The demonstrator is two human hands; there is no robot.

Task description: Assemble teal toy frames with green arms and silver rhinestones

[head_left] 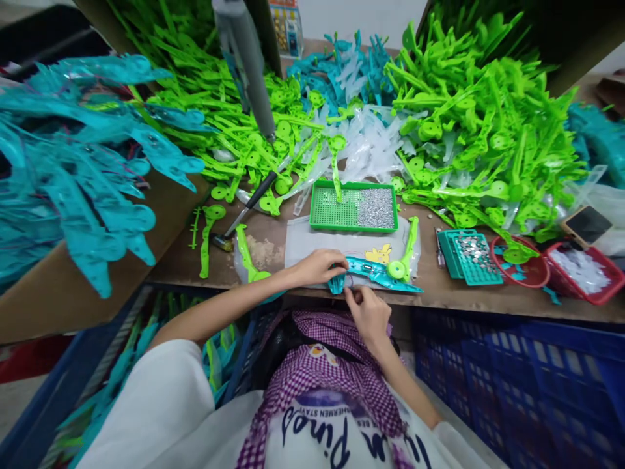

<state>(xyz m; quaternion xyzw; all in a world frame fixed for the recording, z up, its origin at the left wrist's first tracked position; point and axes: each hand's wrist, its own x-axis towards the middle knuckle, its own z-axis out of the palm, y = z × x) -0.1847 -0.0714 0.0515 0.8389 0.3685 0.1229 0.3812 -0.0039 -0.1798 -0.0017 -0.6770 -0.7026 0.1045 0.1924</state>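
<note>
At the table's front edge my left hand (pixel 319 266) is closed on the end of a translucent blue plastic piece (pixel 374 268), which lies over a pale sheet. My right hand (pixel 370 312) is just below it, thumb and fingers pinched together; a thin thread or wire seems to run there, but what the fingers hold is too small to tell. A lime green plastic arm with a round disc (pixel 399 269) rests over the right part of the blue piece. Above both hands sits a green tray (pixel 354 228) with small silver parts.
A grey electric screwdriver (pixel 247 65) hangs over the table. Green plastic parts (pixel 478 124) are heaped behind, with blue parts (pixel 88 143) piled at left. A hammer (pixel 251 202) lies left of the tray. Teal trays (pixel 476 277) and a red basket (pixel 583 299) stand at right.
</note>
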